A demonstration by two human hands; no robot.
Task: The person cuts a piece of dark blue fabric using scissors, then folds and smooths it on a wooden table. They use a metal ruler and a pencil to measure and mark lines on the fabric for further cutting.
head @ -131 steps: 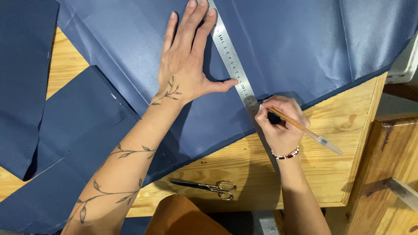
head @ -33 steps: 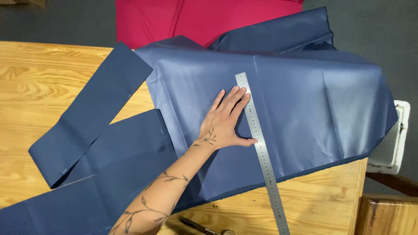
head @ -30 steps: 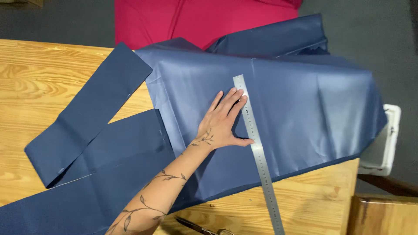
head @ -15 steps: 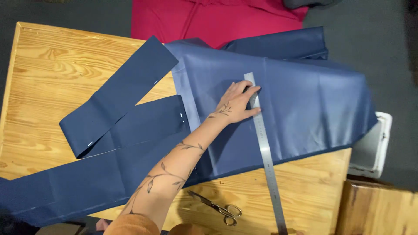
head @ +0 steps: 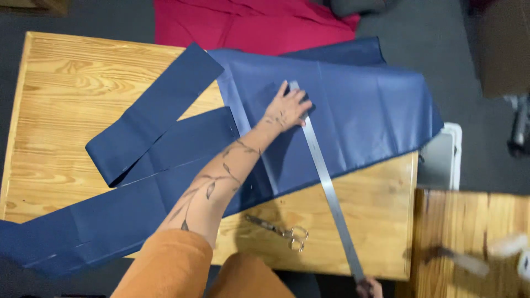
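Note:
My left hand (head: pixel 287 107) lies flat, fingers apart, on a large navy fabric sheet (head: pixel 364 110), its fingertips over the far end of a long metal ruler (head: pixel 326 182). The ruler runs diagonally across the fabric and the bare wood to the table's near edge. Only a sliver of my right hand (head: pixel 369 287) shows at the bottom edge, closed on the ruler's near end. Steel scissors (head: pixel 281 230) lie on the wood near my left forearm.
Two long navy fabric strips (head: pixel 149 118) (head: pixel 99 226) cross the wooden table (head: pixel 61 99) on the left. Red fabric (head: pixel 248 25) lies beyond the far edge. A white container (head: pixel 444 160) and a second wooden surface (head: pixel 475 232) stand at the right.
The view has pulled back, so the whole table and the scissors now show. My left hand has slid up to the ruler's far end. The pencil seen earlier in my right hand is out of view.

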